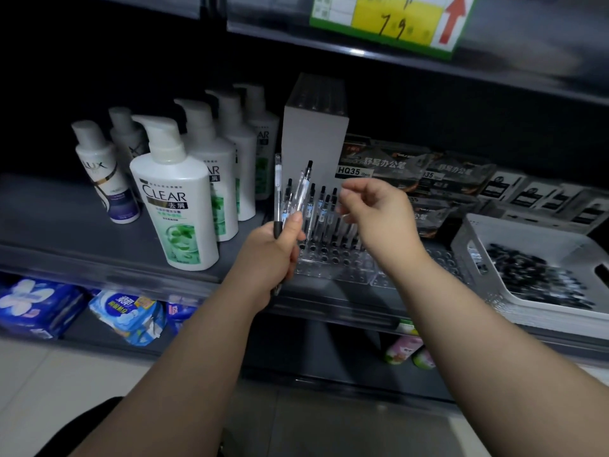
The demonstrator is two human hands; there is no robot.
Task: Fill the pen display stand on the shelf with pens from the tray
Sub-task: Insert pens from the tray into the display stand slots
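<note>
Approx. eight pens point(322, 206) in stand point(329, 272) mid-frame, front rows empty; left hand point(280, 249) grips spare pens point(301, 189), right hand point(379, 212) loose, seemingly empty (tray point(527, 230) lower right: plenty left).

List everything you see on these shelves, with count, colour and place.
Stand: one, clear, shelf middle.
Stand pens: several, clear and black, upright in back rows.
Held pens: a few, clear and black, left hand.
Tray: one, pale grey, shelf right.
Tray pens: many, black, lying in tray.
Pump bottles: four, white, shelf left.
Lux bottles: two, white, far left.
Box: one, white, behind stand.
Pen packs: several, black, right of box.
Price tag: one, yellow-green, upper shelf.
Blue packs: several, lower shelf.
Left hand: grips held pens.
Right hand: empty, above stand.
</note>
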